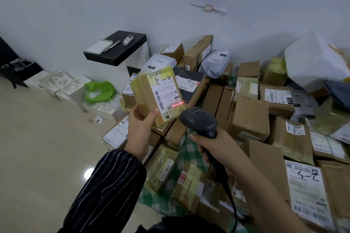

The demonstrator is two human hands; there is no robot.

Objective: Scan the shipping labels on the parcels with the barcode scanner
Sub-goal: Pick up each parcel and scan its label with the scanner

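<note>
Left hand (141, 126), striped sleeve, fingers clamped round a yellow-taped cardboard parcel (151, 98) held up above the heap of parcels (250, 119), its shipping label (166, 94) crossed by a red scan line (177, 103); just right, right hand (214, 149) fingers wrapped round black barcode scanner (200, 121).

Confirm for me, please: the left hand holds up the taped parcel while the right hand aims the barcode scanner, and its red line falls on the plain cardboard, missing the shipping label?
Not quite. The left hand does hold up the taped parcel and the right hand aims the barcode scanner, but the head view shows the red line lying across the shipping label, near its lower edge, not on plain cardboard.
</note>
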